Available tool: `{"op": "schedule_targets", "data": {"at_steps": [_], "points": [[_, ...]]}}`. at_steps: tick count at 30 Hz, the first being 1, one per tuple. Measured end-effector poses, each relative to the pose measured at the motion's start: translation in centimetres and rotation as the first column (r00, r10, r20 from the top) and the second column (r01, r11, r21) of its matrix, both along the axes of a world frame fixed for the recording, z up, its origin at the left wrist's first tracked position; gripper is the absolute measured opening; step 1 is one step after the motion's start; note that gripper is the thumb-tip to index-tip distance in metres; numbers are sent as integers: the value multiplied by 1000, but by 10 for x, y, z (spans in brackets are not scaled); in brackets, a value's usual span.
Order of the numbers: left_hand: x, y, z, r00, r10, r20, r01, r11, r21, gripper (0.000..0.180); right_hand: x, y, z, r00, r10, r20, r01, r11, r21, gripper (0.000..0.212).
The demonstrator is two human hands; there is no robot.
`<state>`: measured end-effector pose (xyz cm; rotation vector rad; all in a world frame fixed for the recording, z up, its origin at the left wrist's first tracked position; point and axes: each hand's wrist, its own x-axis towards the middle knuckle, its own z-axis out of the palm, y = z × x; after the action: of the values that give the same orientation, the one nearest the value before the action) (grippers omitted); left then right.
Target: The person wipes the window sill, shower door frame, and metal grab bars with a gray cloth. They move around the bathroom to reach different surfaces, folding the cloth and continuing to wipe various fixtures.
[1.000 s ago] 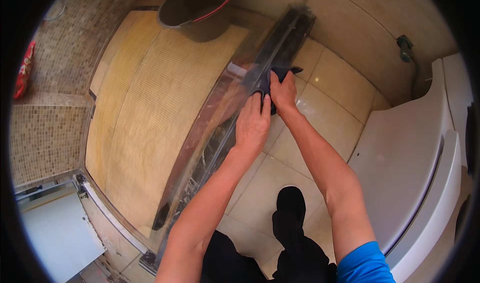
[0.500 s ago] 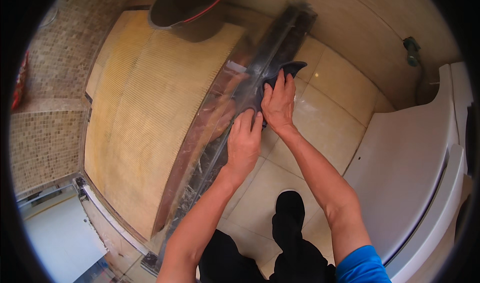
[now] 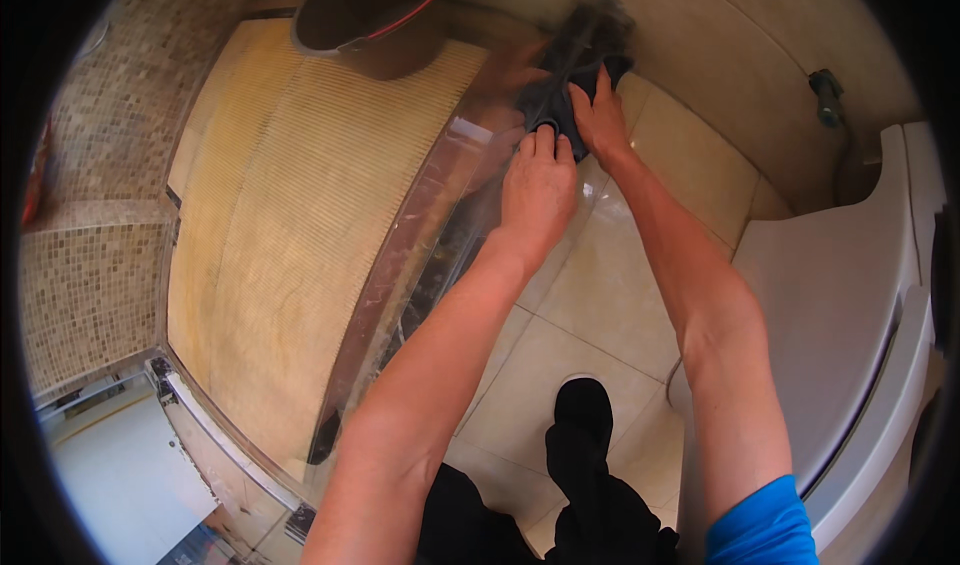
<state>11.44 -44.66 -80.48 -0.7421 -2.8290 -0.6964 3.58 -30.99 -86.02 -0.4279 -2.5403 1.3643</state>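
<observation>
A dark grey cloth (image 3: 557, 105) is bunched over the far end of a dark, shiny stone curb (image 3: 595, 27), close to the wall. My right hand (image 3: 603, 123) grips the cloth on its right side, fingers pointing away from me. Just nearer and to the left, my left hand (image 3: 541, 180) presses the cloth with bent fingertips. A clear glass panel (image 3: 425, 220) rises along the curb's left side and mirrors my hands faintly. Parts of the cloth lie hidden behind my fingers.
Left of the glass lies a ribbed yellowish floor (image 3: 290, 205) with a dark bucket (image 3: 415, 57) at its far end. A white toilet (image 3: 800, 305) stands at the right. My black shoe (image 3: 584, 410) rests on beige tiles (image 3: 590, 275). A pipe valve (image 3: 827, 100) projects from the wall.
Both hands have slid the cloth away from me along the curb, toward the wall. My forearms reach farther forward.
</observation>
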Motion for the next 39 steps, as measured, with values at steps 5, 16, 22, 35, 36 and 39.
{"op": "schedule_targets", "data": {"at_steps": [5, 16, 22, 35, 36, 39], "points": [[37, -30, 1, 996, -12, -88, 14, 1000, 21, 33, 52, -46, -20, 982, -159, -100, 119, 939, -323, 63], [188, -144, 6, 996, 70, -51, -70, 998, 9, 39, 200, -165, 10, 995, -90, 50, 96, 986, -133, 68], [179, -133, 13, 989, 114, -96, -106, 991, 86, 34, 192, -154, 17, 985, 27, -170, 22, 959, 284, 62], [284, -214, 21, 982, 187, 6, -187, 982, -5, 32, 278, -201, 43, 849, 480, -220, -393, 853, 345, 48], [284, -214, 21, 982, 191, 5, -191, 982, 2, 30, 278, -201, 42, 851, 469, -235, -385, 863, 327, 48], [267, -198, 16, 979, 188, -80, -185, 982, 41, 31, 264, -201, 42, 909, 353, -222, -312, 929, 200, 43]]}}
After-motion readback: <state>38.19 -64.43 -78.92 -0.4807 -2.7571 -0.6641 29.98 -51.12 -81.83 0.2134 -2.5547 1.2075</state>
